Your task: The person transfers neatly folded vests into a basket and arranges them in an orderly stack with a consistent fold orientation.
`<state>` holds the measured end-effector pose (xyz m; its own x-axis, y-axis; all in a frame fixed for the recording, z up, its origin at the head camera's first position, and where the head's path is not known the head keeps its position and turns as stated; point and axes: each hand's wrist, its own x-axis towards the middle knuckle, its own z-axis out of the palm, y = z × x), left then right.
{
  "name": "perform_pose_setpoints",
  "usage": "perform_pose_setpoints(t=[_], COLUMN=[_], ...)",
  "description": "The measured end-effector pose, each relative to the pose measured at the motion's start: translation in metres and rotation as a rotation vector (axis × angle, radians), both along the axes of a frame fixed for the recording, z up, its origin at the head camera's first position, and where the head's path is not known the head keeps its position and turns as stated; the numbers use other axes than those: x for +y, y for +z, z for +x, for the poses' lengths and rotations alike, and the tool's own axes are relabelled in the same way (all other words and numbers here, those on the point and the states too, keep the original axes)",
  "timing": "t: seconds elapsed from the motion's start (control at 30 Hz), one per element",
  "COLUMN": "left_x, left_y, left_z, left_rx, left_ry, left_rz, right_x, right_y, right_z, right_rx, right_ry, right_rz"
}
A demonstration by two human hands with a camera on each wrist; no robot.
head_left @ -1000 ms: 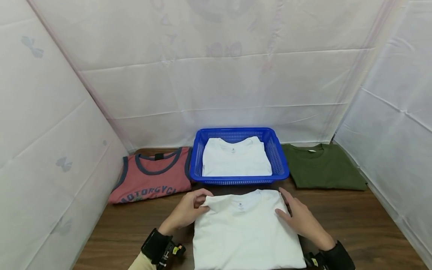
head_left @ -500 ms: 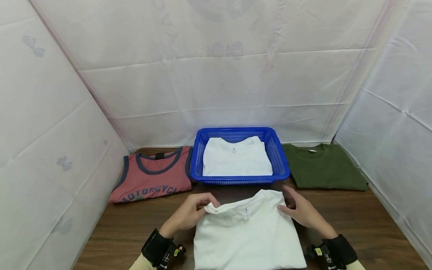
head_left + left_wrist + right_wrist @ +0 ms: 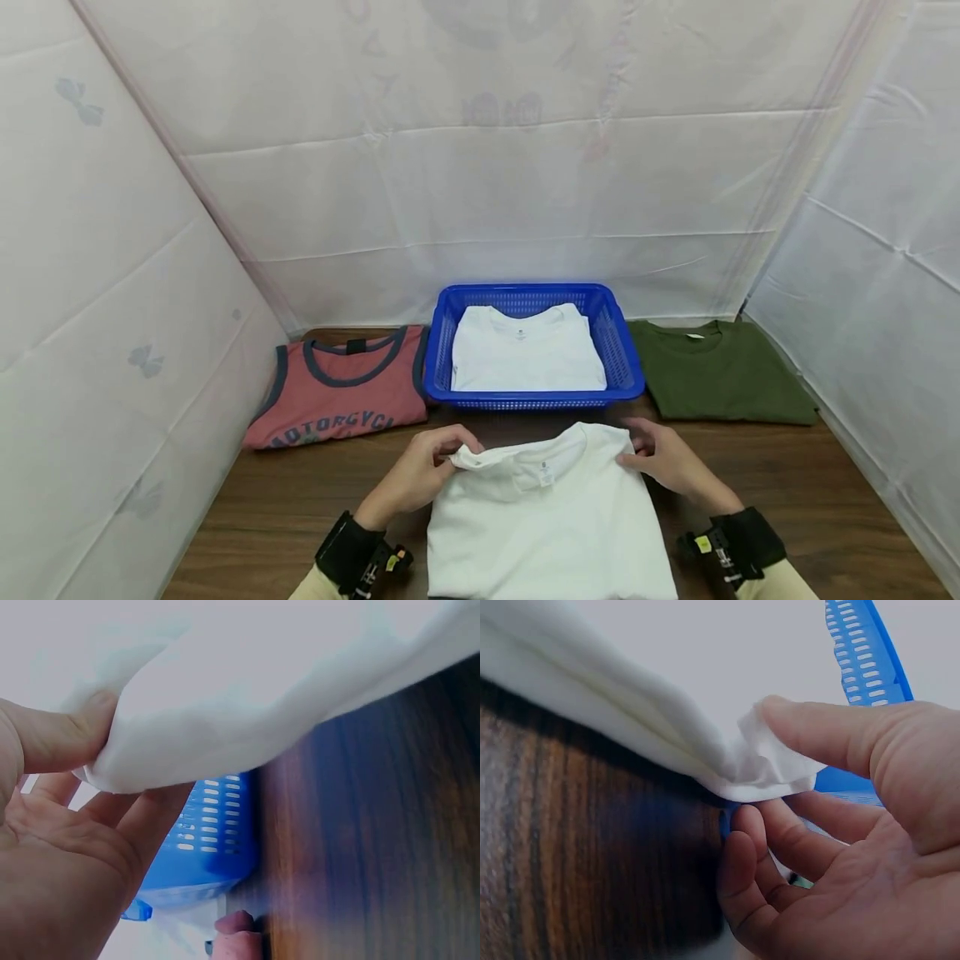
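A folded white T-shirt (image 3: 555, 525) lies at the front of the table in the head view, its collar edge toward the basket. My left hand (image 3: 420, 471) pinches its left shoulder corner, which is lifted a little. My right hand (image 3: 671, 462) pinches the right shoulder corner. In the left wrist view, thumb and fingers (image 3: 64, 742) take the white cloth between them. The right wrist view has the thumb (image 3: 817, 731) on top of the shirt's corner and the fingers beneath it.
Behind the shirt stands a blue plastic basket (image 3: 622, 358) with another folded white T-shirt (image 3: 528, 354) in it. A folded red T-shirt (image 3: 360, 400) lies left of the basket, a folded green T-shirt (image 3: 727, 375) right of it. White cloth walls (image 3: 480, 183) enclose the wooden table (image 3: 247, 517).
My left hand has taken hold of the left corner and raised it slightly. My right hand has closed from a loose touch to a pinch on the right corner.
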<state>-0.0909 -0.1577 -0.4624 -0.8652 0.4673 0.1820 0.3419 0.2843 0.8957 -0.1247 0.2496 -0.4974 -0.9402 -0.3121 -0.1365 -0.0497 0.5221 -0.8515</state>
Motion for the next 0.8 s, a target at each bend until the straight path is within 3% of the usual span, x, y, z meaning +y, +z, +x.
perform_pose_setpoints(t=[0.27, 0.43, 0.57, 0.8], left_x=[-0.004, -0.007, -0.009, -0.015], left_y=[-0.006, -0.011, -0.016, -0.026], left_z=[-0.001, -0.002, -0.003, -0.005], left_rx=[-0.015, 0.000, 0.028, 0.056], left_ry=[0.097, 0.148, 0.152, 0.164], left_rz=[-0.026, -0.054, -0.059, -0.096], right_x=[-0.003, -0.002, -0.003, -0.008], right_y=[-0.001, 0.000, 0.000, -0.002], right_z=[0.000, 0.004, 0.008, 0.014], right_rx=[-0.004, 0.074, 0.138, 0.264], right_ry=[-0.065, -0.030, -0.005, 0.044], right_rz=[0.018, 0.034, 0.036, -0.047])
